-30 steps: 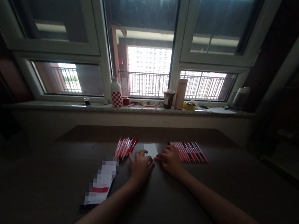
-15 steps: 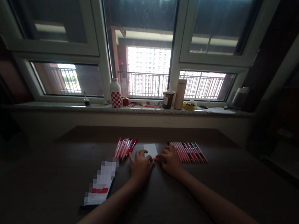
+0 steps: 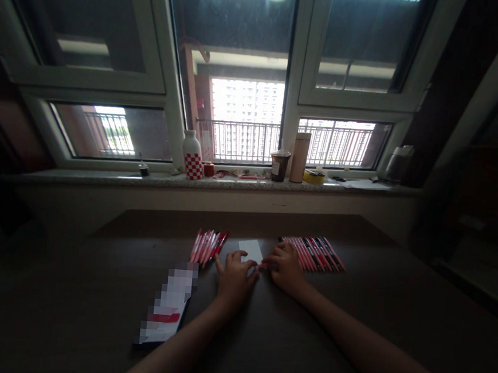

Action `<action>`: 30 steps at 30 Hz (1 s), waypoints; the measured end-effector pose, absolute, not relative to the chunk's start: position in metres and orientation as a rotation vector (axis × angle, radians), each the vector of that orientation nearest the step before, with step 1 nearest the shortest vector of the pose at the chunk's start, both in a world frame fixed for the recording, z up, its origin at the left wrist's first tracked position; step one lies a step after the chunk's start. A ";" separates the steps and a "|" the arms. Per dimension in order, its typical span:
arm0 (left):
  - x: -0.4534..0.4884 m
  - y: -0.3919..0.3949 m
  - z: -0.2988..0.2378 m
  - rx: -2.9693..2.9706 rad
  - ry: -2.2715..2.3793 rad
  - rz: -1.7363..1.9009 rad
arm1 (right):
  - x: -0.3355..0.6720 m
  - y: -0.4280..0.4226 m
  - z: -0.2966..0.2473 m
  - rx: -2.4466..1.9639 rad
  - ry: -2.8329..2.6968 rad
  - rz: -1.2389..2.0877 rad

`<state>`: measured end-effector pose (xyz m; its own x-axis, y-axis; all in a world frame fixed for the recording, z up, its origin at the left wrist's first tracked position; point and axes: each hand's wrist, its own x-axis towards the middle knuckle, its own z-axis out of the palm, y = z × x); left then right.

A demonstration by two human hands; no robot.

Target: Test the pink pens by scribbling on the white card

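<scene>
My right hand (image 3: 286, 269) is closed, its fingertips pinching a small pink piece (image 3: 262, 266), perhaps part of a pen; most of it is hidden by the fingers. Close beside it, my left hand (image 3: 235, 277) has thumb and forefinger brought together at that piece's left end. What those fingers grip is too small to make out. Beneath and behind the fingertips lies a white paper card (image 3: 250, 248). A bunch of pink and red pens (image 3: 207, 246) is left of my left hand. Past my right hand is a neat row of pink, red and black pens (image 3: 319, 254).
A dark-edged flat box (image 3: 166, 309), partly blurred out, lies on the brown table (image 3: 306, 340) by my left forearm. On the windowsill (image 3: 240, 184) stand a checked bottle (image 3: 194, 156), a drink cup (image 3: 279, 166), a tan flask (image 3: 300, 158) and yellow tape (image 3: 314, 176).
The small pink piece has shifted slightly right, toward my right fingertips, and a little more space shows between the two hands' fingertips. The pens and card lie as before.
</scene>
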<state>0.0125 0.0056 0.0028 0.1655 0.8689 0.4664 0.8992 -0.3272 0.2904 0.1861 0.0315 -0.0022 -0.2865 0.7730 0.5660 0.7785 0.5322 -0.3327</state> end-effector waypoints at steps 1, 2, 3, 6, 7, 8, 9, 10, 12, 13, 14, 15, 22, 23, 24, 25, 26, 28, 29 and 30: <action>0.013 0.005 0.003 -2.368 -1.787 -0.875 | 0.186 0.031 -0.002 -1.256 -2.076 -0.009; 0.013 0.005 0.003 -2.374 -1.788 -0.870 | 0.186 0.031 -0.002 -1.259 -2.075 -0.006; 0.013 0.005 0.003 -2.381 -1.786 -0.866 | 0.186 0.031 -0.002 -1.260 -2.075 -0.004; 0.012 0.004 0.004 -2.397 -1.784 -0.858 | 0.186 0.031 -0.002 -1.256 -2.078 0.002; 0.012 0.004 0.004 -2.401 -1.785 -0.856 | 0.186 0.031 -0.002 -1.254 -2.077 0.001; 0.012 0.004 0.004 -2.406 -1.785 -0.854 | 0.186 0.031 -0.002 -1.252 -2.075 0.000; 0.012 0.004 0.004 -2.411 -1.785 -0.854 | 0.186 0.031 -0.002 -1.247 -2.074 -0.003; 0.012 0.004 0.004 -2.415 -1.784 -0.854 | 0.186 0.030 -0.001 -1.242 -2.074 -0.007; 0.012 0.004 0.004 -2.420 -1.778 -0.856 | 0.186 0.030 -0.001 -1.231 -2.071 -0.014; 0.012 0.004 0.004 -2.420 -1.776 -0.856 | 0.186 0.030 -0.001 -1.227 -2.070 -0.018; 0.012 0.004 0.004 -2.419 -1.778 -0.852 | 0.186 0.030 -0.001 -1.225 -2.068 -0.021; 0.012 0.004 0.004 -2.418 -1.784 -0.845 | 0.185 0.030 -0.001 -1.226 -2.064 -0.023; 0.012 0.005 0.004 -2.412 -1.780 -0.827 | 0.186 0.031 -0.002 -1.239 -2.062 -0.036; 0.012 0.005 0.003 -2.406 -1.776 -0.838 | 0.186 0.031 -0.002 -1.240 -2.059 -0.038; 0.012 0.005 0.003 -2.398 -1.774 -0.851 | 0.186 0.031 -0.003 -1.240 -2.055 -0.040; 0.012 0.005 0.002 -2.391 -1.773 -0.862 | 0.186 0.031 -0.003 -1.240 -2.050 -0.042; 0.012 0.005 0.002 -2.387 -1.770 -0.869 | 0.187 0.030 -0.002 -1.239 -2.045 -0.043; 0.012 0.005 0.003 -2.386 -1.762 -0.871 | 0.186 0.030 -0.002 -1.228 -2.041 -0.043; 0.012 0.004 0.004 -2.386 -1.760 -0.868 | 0.186 0.029 -0.001 -1.219 -2.043 -0.039; 0.012 0.004 0.004 -2.385 -1.758 -0.865 | 0.186 0.028 0.000 -1.207 -2.049 -0.033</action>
<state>0.0122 0.0040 0.0041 0.1947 0.8641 0.4642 0.8949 -0.3502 0.2765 0.1862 0.0285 -0.0005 -0.2789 0.7433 0.6081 0.7627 0.5562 -0.3301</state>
